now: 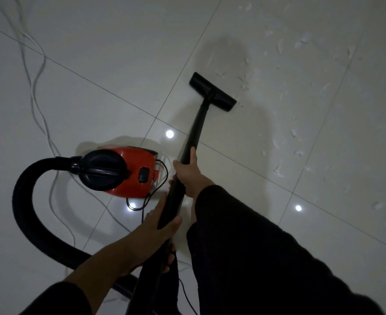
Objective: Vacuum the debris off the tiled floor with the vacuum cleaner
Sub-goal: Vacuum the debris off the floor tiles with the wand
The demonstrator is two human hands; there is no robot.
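Canister vacuum cleaner (128, 171): a red body with a round black cap at the hose end and a dark rocker switch on top, resting on the tiled floor (119, 64) at lower left of centre. A thick, ribbed black hose (28, 201) leaves the cap, loops leftward and curves back toward the person at the bottom edge. A straight black wand (195, 130) runs from the hands up and to the right, ending in a flat, rectangular black floor nozzle (212, 92) set on the tile. Just right of the nozzle, and scattered farther to the upper right, lie pale flakes of debris (301, 42). The right hand (188, 170), in a dark sleeve, is curled around the wand higher up; the left hand (160, 220) grasps the wand's lower end, thumb over the tube. A thin black cord (152, 196) trails from the cleaner's rear, and a white cable (35, 87) snakes along the floor at left. Glossy, pale tiles show dark grout lines and three bright light reflections (169, 133).
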